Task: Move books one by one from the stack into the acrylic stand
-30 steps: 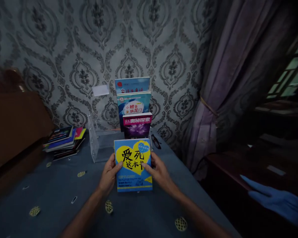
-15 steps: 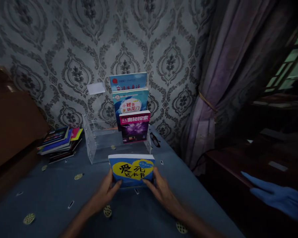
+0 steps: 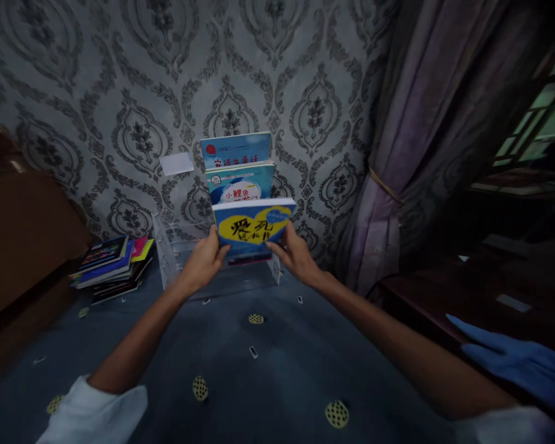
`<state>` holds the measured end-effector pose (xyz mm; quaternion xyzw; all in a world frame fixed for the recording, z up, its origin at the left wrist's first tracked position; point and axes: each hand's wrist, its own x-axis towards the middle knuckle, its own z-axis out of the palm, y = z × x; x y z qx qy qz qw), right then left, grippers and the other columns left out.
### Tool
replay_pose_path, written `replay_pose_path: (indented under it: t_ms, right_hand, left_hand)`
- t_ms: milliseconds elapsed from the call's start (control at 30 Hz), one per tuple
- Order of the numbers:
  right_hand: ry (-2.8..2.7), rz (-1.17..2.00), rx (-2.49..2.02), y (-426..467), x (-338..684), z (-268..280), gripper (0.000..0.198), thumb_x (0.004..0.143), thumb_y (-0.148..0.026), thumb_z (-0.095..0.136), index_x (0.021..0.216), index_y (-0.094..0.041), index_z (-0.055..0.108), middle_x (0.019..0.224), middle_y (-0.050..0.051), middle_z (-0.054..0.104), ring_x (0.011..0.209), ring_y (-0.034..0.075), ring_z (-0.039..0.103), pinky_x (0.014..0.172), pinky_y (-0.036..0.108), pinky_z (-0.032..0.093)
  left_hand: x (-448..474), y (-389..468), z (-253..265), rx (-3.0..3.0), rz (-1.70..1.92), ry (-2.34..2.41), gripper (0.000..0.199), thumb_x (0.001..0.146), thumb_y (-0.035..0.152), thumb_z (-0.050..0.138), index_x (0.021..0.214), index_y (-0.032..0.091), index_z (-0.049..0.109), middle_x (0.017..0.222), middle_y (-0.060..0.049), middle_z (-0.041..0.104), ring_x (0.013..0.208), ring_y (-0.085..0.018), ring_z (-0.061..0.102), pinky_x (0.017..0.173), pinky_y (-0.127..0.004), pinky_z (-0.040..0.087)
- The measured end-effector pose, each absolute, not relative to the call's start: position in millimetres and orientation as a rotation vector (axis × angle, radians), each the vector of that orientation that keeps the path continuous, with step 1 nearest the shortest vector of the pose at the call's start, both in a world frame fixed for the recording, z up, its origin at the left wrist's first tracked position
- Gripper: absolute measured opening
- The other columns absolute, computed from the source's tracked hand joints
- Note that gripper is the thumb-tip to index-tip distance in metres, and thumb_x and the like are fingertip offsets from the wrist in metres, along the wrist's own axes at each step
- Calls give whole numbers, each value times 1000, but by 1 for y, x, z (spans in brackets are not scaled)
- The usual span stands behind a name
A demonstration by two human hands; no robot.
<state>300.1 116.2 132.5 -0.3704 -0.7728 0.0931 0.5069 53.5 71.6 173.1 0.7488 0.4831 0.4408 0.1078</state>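
- In the head view, the left hand (image 3: 204, 258), near the centre of the frame, is closed about the left edge of a blue-and-yellow book (image 3: 254, 229), its thumb on the front cover.
- The right hand (image 3: 301, 254), just right of centre, grips the right edge of the same book, its thumb also on the cover.
- The book is at the centre of the frame, tilted, its white page edge uppermost and its yellow heart facing the camera.
- Behind it, above centre, a teal book (image 3: 240, 180) stands in front of a light-blue book (image 3: 235, 148); a thin magenta edge shows beneath the held one.
- A clear stand (image 3: 164, 256) spans the middle of the frame; whether the held book touches it, I cannot tell.
- A pile of books (image 3: 108, 262) lies at centre left on the blue tablecloth (image 3: 296, 364).
- A white card (image 3: 176, 164) shows above the stand's left part.
- A blue glove (image 3: 513, 364) appears at lower right.
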Motion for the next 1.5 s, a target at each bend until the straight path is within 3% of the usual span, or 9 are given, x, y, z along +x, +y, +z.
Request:
replay_pose_path:
  t_ms: [200, 333, 600, 800, 933, 1233, 1400, 1500]
  right_hand:
    - [-1868, 112, -869, 154, 294, 149, 39, 93, -41, 53, 125, -21, 44, 88, 6, 63, 74, 25, 60, 73, 41, 53]
    - [-1895, 182, -850, 160, 295, 140, 37, 96, -43, 50, 127, -25, 44, 97, 7, 64, 81, 25, 62, 77, 39, 54]
    - [-1874, 196, -864, 168, 304, 119, 39, 92, -39, 55, 125, -20, 47, 109, 11, 60, 88, 25, 61, 76, 39, 55]
    - [-1855, 96, -968, 175, 305, 112, 22, 88, -32, 59, 106, -21, 53, 98, 8, 57, 87, 26, 59, 76, 40, 54]
    - [-1823, 129, -980, 174, 303, 107, 29, 85, -27, 58, 113, -21, 52, 102, 8, 60, 92, 26, 61, 78, 40, 54]
    - [-1762, 141, -988, 179, 300, 107, 51, 89, -31, 52, 138, -17, 47, 118, 15, 62, 103, 30, 63, 86, 46, 54]
    - [-1782, 109, -1002, 185, 292, 110, 48, 90, -30, 47, 135, -15, 54, 112, 16, 61, 104, 31, 61, 89, 48, 53]
    - [-1761, 97, -1023, 184, 288, 110, 44, 89, -27, 47, 130, -14, 59, 107, 15, 62, 99, 31, 61, 90, 47, 52]
  left_hand:
    - [56, 108, 183, 2149, 1461, 1410, 44, 84, 16, 63, 127, 14, 54, 104, -12, 67, 103, -30, 63, 104, -46, 44]
    - [55, 115, 171, 2205, 1408, 1459, 43, 86, 17, 61, 128, 15, 50, 104, -11, 67, 102, -29, 64, 101, -46, 47]
    - [65, 118, 153, 2309, 1320, 1528, 22, 89, 15, 57, 109, 19, 48, 101, -11, 64, 100, -29, 64, 92, -43, 51]
    - [79, 117, 148, 2032, 1476, 1614, 50, 83, 15, 67, 127, 17, 44, 115, -17, 64, 111, -35, 64, 101, -50, 47]
    - [82, 119, 147, 1989, 1451, 1632, 60, 81, 10, 66, 135, 16, 40, 130, -22, 59, 121, -37, 61, 104, -52, 44]
    - [80, 119, 147, 1980, 1457, 1565, 42, 85, 10, 60, 124, 18, 46, 116, -19, 66, 106, -34, 67, 97, -44, 48]
    - [86, 117, 146, 1934, 1345, 1741, 17, 90, 11, 54, 105, 19, 48, 101, -19, 69, 101, -35, 69, 94, -44, 48]
    - [88, 119, 145, 1888, 1329, 1776, 13, 90, 11, 54, 97, 21, 47, 93, -16, 69, 99, -35, 69, 93, -43, 48]
